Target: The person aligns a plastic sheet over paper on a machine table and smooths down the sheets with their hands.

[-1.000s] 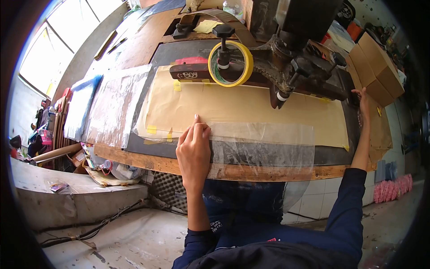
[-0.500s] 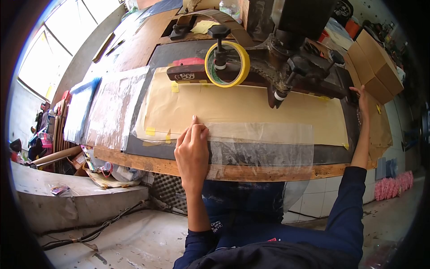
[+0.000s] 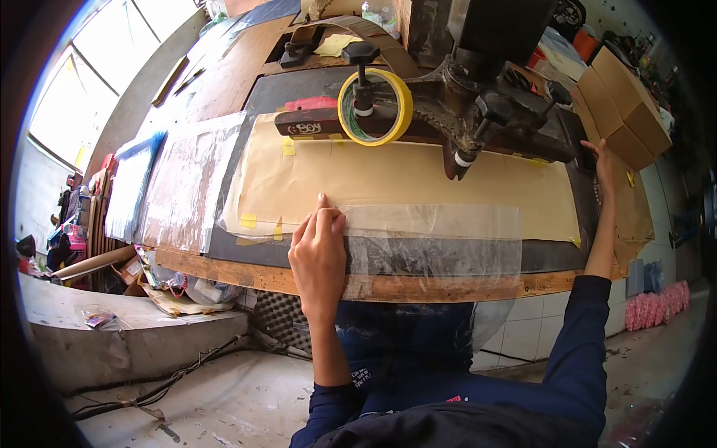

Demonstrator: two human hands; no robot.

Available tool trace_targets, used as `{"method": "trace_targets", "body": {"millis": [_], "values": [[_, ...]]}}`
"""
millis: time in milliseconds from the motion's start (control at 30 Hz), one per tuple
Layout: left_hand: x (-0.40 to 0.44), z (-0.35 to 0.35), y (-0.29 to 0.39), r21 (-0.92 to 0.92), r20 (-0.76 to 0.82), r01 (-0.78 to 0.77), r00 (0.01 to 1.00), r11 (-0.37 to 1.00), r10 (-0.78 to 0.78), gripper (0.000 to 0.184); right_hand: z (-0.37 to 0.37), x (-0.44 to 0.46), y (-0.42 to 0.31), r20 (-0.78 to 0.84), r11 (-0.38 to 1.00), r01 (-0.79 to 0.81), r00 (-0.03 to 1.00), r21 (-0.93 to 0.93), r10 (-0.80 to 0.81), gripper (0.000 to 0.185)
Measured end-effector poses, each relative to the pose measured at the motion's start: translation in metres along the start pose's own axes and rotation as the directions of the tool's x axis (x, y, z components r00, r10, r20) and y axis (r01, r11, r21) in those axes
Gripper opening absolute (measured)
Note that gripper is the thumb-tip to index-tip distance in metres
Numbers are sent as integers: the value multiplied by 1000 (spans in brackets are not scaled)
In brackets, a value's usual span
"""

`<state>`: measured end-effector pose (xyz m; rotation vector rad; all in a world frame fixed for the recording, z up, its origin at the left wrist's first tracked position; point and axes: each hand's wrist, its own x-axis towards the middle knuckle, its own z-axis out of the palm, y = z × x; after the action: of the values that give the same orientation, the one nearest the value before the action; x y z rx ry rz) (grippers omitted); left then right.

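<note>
One hand point(image 3: 319, 252) holds wrinkled clear plastic point(image 3: 433, 252) over tan paper point(image 3: 433, 175).

Bright daylight filled window point(image 3: 78, 86), far left. Worn ledge point(image 3: 172, 340) stood near left, beside stained floor point(image 3: 224, 399). Pale tiles point(image 3: 524, 336) showed below counter point(image 3: 224, 272).

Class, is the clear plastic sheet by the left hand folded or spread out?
Spread out: the clear plastic sheet lies over tan paper and wooden table edge, left hand at its corner. Single or double layer: cannot tell.
</note>
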<state>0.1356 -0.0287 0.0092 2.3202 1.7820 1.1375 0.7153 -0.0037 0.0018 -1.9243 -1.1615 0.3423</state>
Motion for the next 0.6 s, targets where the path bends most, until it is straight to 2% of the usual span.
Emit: {"method": "trace_targets", "body": {"millis": [133,467,567,600], "values": [[0,-1,0,2,-1,-6,1000,1000,6,26,2,-3,-5,-7,999,-38,999,9,38,75],[0,0,1,-4,1,25,1000,1000,-25,25,-1,5,9,-39,999,-15,999,-36,14,77],[0,0,1,-8,-2,20,1000,1000,-20,25,-12,17,28,3,997,-65,998,37,65,77],[0,-1,1,-6,-1,20,1000,1000,-20,25,-11,14,26,-41,995,-47,998,89,51,73]]}}
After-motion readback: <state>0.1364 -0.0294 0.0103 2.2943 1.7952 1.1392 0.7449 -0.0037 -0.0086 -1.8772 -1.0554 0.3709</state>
